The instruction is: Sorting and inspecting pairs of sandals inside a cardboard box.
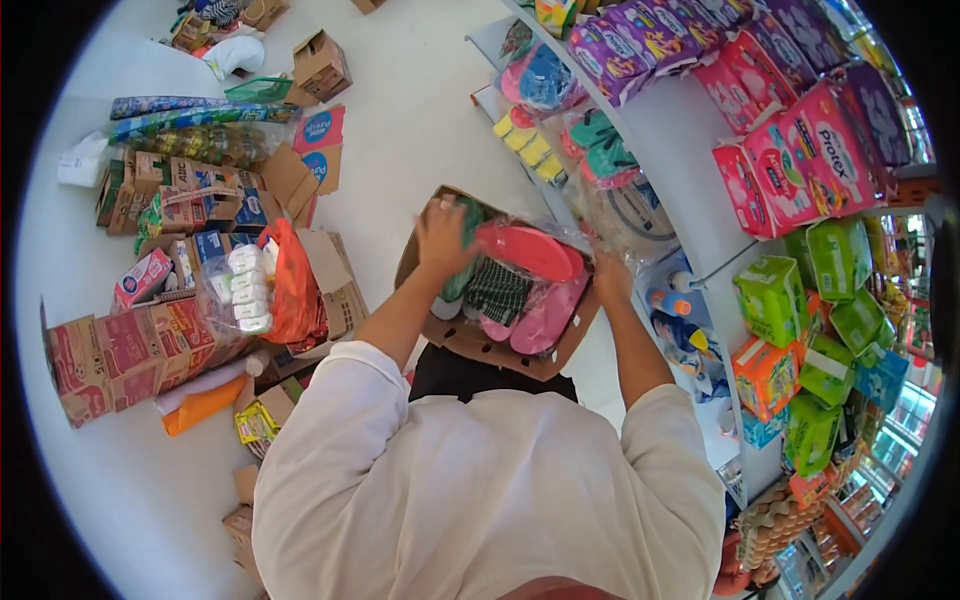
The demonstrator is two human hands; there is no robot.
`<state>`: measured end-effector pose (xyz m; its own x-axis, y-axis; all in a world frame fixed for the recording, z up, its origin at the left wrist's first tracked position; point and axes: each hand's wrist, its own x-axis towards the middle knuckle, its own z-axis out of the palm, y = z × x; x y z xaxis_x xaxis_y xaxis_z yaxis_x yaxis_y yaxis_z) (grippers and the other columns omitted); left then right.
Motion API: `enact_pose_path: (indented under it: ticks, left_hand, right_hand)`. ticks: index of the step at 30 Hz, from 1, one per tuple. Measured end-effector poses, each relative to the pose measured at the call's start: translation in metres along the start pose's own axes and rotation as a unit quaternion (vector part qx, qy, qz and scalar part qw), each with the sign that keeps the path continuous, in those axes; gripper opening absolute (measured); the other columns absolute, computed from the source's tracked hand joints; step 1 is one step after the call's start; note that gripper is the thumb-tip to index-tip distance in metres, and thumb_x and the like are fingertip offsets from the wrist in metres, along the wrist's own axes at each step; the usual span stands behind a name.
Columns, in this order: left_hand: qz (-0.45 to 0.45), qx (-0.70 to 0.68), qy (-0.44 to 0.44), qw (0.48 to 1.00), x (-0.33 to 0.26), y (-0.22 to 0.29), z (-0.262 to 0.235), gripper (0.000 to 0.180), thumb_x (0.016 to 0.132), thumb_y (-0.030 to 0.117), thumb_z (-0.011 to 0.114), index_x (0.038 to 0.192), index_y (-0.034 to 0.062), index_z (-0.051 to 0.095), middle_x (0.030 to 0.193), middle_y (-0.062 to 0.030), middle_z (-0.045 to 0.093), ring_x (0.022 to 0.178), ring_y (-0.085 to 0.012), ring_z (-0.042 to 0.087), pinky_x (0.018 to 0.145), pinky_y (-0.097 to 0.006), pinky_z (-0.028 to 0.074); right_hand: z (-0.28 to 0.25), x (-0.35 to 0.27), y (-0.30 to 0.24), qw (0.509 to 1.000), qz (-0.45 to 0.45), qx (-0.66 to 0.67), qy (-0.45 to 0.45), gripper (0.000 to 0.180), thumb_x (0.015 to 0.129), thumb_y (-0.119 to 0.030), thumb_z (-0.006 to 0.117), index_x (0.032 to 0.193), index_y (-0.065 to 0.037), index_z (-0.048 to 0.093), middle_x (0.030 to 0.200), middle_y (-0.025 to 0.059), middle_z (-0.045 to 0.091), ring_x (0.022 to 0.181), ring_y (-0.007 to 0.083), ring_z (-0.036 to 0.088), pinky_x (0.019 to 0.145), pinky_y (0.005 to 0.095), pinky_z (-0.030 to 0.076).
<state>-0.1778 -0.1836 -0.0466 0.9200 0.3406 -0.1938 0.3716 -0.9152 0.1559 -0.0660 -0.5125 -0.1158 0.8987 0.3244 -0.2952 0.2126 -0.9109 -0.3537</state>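
Observation:
An open brown cardboard box sits in front of me, filled with flip-flops in clear plastic bags. A red-pink pair lies on top, with a paler pink pair and a dark patterned pair beneath. My left hand rests on the box's far left side over a green pair. At the box's right edge, my right hand grips the clear plastic wrapping of the bagged flip-flops. My white sleeves fill the lower part of the view.
White shelves curve along the right, holding pink and purple packs, green packs and bagged sandals. On the floor to the left stand several cardboard boxes, an orange bag and wrapped goods.

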Motion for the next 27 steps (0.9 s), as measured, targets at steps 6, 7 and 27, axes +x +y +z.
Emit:
enact_pose_path:
  ticks: [6,7,27]
  left_hand:
    - [-0.324,-0.116,-0.147,0.927,-0.051,-0.076,0.006,0.078,0.084,0.042,0.071,0.147,0.0113,0.038,0.138,-0.0193,0.056,0.133,-0.0368,0.05,0.111,-0.063,0.029]
    - [-0.27,-0.137,-0.128,0.944,-0.065,-0.096,0.024,0.067,0.086,0.037,0.068,0.142,0.0099,0.043,0.127,-0.0205,0.062,0.123,-0.0388,0.056,0.106,-0.059,0.037]
    - [-0.207,-0.293,-0.051,0.932,-0.156,-0.105,0.062,0.029,0.093,0.028,0.058,0.115,0.0084,0.065,0.101,-0.0186,0.072,0.097,-0.0381,0.068,0.084,-0.047,0.054]
  right_hand:
    - [-0.003,-0.018,0.021,0.997,-0.062,0.043,0.018,0.019,0.092,-0.014,0.056,0.11,-0.014,0.063,0.107,0.019,0.062,0.093,0.0418,0.065,0.079,0.0531,0.052]
    - [-0.004,-0.017,0.022,0.996,-0.067,0.052,0.019,0.023,0.09,-0.011,0.057,0.113,-0.014,0.063,0.109,0.0194,0.063,0.093,0.0421,0.065,0.081,0.0525,0.052]
    - [0.08,-0.095,-0.123,0.958,-0.202,-0.114,-0.166,0.048,0.081,-0.016,0.071,0.127,-0.011,0.059,0.131,0.0171,0.057,0.119,0.0363,0.055,0.096,0.0481,0.046]
